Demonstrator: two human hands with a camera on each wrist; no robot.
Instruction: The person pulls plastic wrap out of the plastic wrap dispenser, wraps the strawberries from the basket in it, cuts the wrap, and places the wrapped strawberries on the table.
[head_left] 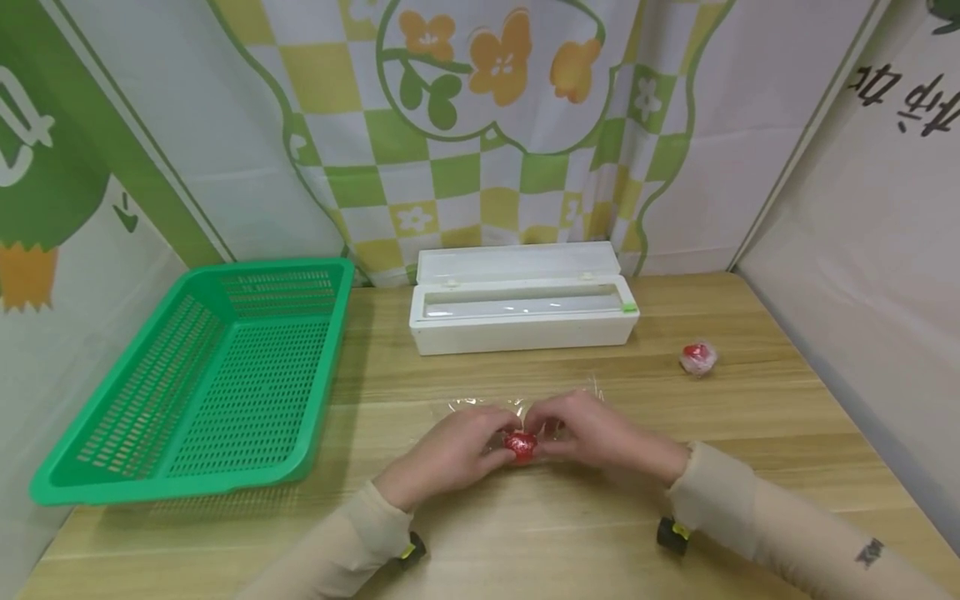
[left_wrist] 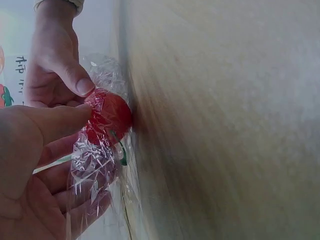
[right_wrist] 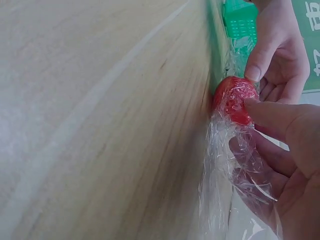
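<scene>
A red tomato (head_left: pixel 521 447) with a green stem sits on the table, with clear cling film (left_wrist: pixel 92 165) gathered over it. From the left, my left hand (head_left: pixel 455 450) has its thumb against the tomato and its bent fingers behind the crumpled film. Across from it, my right hand (head_left: pixel 588 429) pinches the film at the tomato's other side, thumb on the red surface. Loose film (right_wrist: pixel 220 175) spreads out on both sides of the tomato. Fingertips are partly hidden behind the film in the head view.
A green plastic basket (head_left: pixel 318 392) stands on the left of the wooden table. Behind the hands is a white cling film box (head_left: pixel 525 335), its lid raised. One film-wrapped red item (head_left: pixel 698 358) lies at the right. Printed curtains close off the back and sides.
</scene>
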